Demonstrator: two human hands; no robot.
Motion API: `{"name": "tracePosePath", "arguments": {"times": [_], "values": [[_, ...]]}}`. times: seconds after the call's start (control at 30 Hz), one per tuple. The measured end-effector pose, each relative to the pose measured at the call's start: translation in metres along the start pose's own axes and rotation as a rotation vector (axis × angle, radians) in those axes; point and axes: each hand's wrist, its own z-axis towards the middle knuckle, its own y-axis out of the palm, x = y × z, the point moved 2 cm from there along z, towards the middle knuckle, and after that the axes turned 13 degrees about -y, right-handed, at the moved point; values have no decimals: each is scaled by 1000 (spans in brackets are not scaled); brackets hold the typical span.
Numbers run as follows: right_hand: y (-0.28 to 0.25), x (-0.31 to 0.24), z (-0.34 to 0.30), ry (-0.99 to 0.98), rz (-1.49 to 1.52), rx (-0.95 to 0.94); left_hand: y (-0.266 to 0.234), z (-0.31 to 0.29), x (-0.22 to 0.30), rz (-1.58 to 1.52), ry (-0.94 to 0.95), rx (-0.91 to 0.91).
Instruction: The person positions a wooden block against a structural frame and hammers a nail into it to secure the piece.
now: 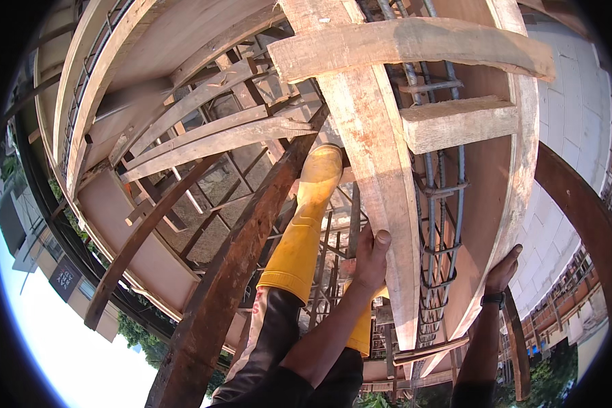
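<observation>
My left hand (371, 260) grips the edge of a long pale wooden plank (377, 156), thumb laid over its face. My right hand (502, 270), with a dark band on the wrist, holds the outer edge of the curved plywood side panel (506, 183). Between plank and panel runs a steel rebar cage (442, 204) with tied stirrups. Two short wooden battens (415, 44) (455, 122) are fixed across the top of the form. My yellow rubber boot (307, 217) stands on a dark timber beam (241, 251) left of the plank; a second boot is mostly hidden behind my left forearm.
Several slanted timber braces (204, 139) and thin props cross below the boot, with a concrete floor far beneath. A white block wall (571, 122) rises at the right. A dark post (585, 217) curves past the right side. Buildings and trees lie far below.
</observation>
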Motion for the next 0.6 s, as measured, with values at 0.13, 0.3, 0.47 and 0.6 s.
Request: {"name": "tracePosePath", "arguments": {"times": [0.13, 0.3, 0.47, 0.6], "values": [[-1, 2, 5, -47, 72, -38, -3, 3, -3, 88, 66, 83], [0, -12, 4, -52, 91, -16, -8, 6, -2, 123, 55, 49], [23, -146, -6, -665, 66, 129, -3, 3, 6, 211, 78, 25], [79, -317, -3, -1245, -97, -148, -14, 5, 10, 268, 46, -5]]}}
